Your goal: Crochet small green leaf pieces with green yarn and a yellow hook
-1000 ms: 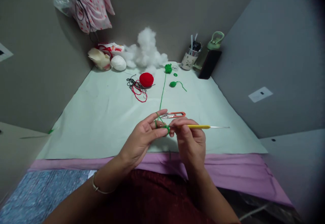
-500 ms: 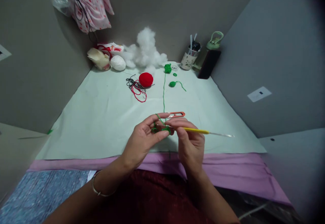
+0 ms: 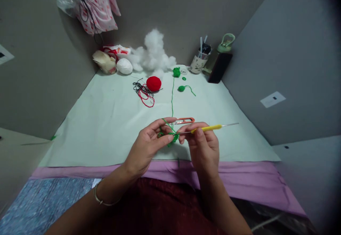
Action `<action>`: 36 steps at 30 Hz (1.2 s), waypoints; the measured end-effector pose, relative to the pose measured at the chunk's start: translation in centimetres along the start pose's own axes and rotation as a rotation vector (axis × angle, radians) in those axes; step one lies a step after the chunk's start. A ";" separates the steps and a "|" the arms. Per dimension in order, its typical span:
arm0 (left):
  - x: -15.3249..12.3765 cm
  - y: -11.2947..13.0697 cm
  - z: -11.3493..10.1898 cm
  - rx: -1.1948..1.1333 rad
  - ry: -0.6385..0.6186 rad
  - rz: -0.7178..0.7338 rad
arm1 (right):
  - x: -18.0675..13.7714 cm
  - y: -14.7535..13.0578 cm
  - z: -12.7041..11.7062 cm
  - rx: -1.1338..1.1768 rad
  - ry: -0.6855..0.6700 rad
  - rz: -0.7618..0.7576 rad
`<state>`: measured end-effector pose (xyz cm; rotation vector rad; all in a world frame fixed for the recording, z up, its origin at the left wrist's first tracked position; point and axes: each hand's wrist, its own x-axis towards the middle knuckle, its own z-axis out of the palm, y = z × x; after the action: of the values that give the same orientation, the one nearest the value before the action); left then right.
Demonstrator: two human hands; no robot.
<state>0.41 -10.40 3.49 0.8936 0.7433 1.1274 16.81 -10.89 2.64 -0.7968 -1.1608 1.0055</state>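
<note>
My left hand (image 3: 149,141) pinches a small green crochet piece (image 3: 174,138) between thumb and fingers, with green yarn (image 3: 172,102) looped over its raised index finger. That strand runs back across the table to a green yarn bundle (image 3: 176,72). In my right hand (image 3: 204,146) is a crochet hook with a yellow handle (image 3: 210,128), gripped between thumb and fingers. The hook's thin metal shaft reaches left to the crochet piece; its tip is too small to make out. Just beyond my fingers lie orange-handled thread snips (image 3: 186,120).
A red yarn ball (image 3: 153,83) lies beside tangled black and red yarn (image 3: 144,93). To its right are a small green ball with a tail (image 3: 181,88) and a green ring (image 3: 184,78). White stuffing (image 3: 156,54), a pen cup (image 3: 198,63) and a bottle (image 3: 222,55) stand along the back wall.
My right hand has shifted slightly right, drawing the hook back from my left fingers, and the handle's outer end has tilted up. More of the green crochet piece shows.
</note>
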 end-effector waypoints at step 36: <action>0.2 -0.5 0.6 -0.061 0.029 0.005 | -0.7 0.5 0.8 -0.146 0.061 -0.138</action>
<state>1.18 -10.39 3.33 0.8292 0.7274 1.1636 15.83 -11.37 2.10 -0.8450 -1.2295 0.7840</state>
